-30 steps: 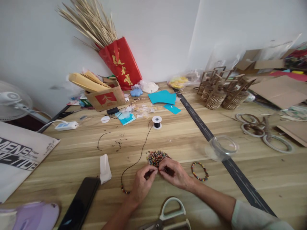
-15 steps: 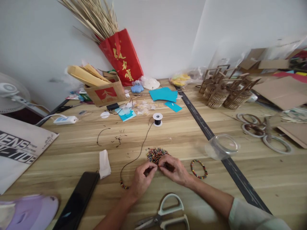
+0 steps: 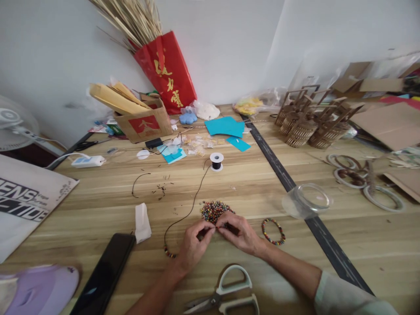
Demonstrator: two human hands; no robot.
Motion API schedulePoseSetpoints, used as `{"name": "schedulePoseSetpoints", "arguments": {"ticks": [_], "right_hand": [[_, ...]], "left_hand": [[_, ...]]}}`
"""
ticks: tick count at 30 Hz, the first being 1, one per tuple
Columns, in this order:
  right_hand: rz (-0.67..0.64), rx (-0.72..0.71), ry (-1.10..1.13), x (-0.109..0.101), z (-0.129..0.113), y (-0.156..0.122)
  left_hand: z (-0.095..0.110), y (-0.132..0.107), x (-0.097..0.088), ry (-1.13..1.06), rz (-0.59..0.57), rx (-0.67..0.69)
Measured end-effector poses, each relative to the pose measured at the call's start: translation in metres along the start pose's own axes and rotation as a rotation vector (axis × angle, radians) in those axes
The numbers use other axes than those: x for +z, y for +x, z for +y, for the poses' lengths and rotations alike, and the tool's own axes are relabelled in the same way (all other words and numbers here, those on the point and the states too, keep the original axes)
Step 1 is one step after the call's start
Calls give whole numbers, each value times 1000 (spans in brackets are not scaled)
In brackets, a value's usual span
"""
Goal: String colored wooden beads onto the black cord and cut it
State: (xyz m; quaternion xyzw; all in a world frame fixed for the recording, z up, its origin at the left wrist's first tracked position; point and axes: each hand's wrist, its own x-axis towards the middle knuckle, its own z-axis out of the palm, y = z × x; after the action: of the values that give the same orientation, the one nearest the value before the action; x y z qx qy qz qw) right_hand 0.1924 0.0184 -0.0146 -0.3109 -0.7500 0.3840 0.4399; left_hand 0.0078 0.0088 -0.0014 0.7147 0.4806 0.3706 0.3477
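Observation:
My left hand [image 3: 196, 242] and my right hand [image 3: 239, 233] meet fingertip to fingertip at the near edge of a pile of multicoloured beads [image 3: 215, 211]. Left thumb and finger pinch the end of a black cord [image 3: 186, 216]; the tip itself is too small to see. Between my right thumb and finger is a small reddish bead, barely visible. The cord runs from a white spool [image 3: 216, 162], loops left and carries several strung beads [image 3: 168, 252] beside my left wrist. A finished-looking beaded bracelet [image 3: 273, 231] lies right of my right hand.
White-handled scissors [image 3: 226, 293] lie close in front of me between my forearms. A black phone [image 3: 104, 273] and folded white paper [image 3: 142, 223] are at left. Rolls of tape [image 3: 383, 197] and bamboo lanterns [image 3: 303, 124] stand right; a red bag [image 3: 169, 72] leans at the back.
The view has shifted slightly. Both hands keep their pinch at the same spot by the bead pile, with almost no visible movement.

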Motion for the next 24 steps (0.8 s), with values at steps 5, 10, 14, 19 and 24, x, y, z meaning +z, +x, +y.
{"name": "schedulePoseSetpoints", "arguments": {"ticks": [5, 10, 14, 19, 24], "right_hand": [[-12, -15, 10, -1, -1, 1], [6, -24, 15, -1, -1, 2], [8, -18, 12, 0, 0, 1], [14, -26, 10, 1, 2, 0], [11, -6, -4, 1, 4, -1]], "left_hand": [[1, 0, -1, 15, 1, 18], [2, 0, -1, 13, -3, 30], [2, 0, -1, 0, 2, 32], [3, 0, -2, -10, -16, 6], [4, 0, -3, 0, -32, -10]]}}
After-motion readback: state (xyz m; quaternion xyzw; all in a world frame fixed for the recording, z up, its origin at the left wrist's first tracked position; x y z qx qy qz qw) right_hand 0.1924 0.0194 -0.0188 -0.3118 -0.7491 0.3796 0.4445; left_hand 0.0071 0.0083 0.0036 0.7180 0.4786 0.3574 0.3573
